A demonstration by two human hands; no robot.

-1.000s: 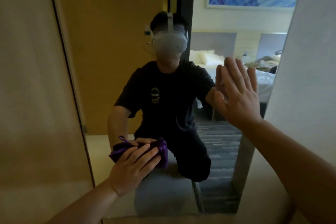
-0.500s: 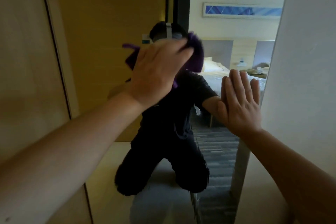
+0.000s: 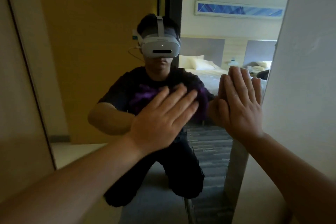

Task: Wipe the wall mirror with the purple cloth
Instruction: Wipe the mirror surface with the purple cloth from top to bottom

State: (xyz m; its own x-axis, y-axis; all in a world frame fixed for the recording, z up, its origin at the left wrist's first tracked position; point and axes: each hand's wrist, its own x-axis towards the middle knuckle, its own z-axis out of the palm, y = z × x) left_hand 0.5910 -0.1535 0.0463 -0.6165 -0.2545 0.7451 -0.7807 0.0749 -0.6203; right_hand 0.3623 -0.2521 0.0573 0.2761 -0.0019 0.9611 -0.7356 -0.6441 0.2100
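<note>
Pressure should be even: left hand, fingers straight, presses cloth on mirror; right hand lies flat (bracing) near mirror's right edge.

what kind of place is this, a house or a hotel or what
Probably a hotel room. The wall mirror reflects a bed with white pillows against a padded headboard, a long framed picture above it, and striped carpet.

Wood panel left, white wall right, a bed under a blue picture (both reflected)
</note>
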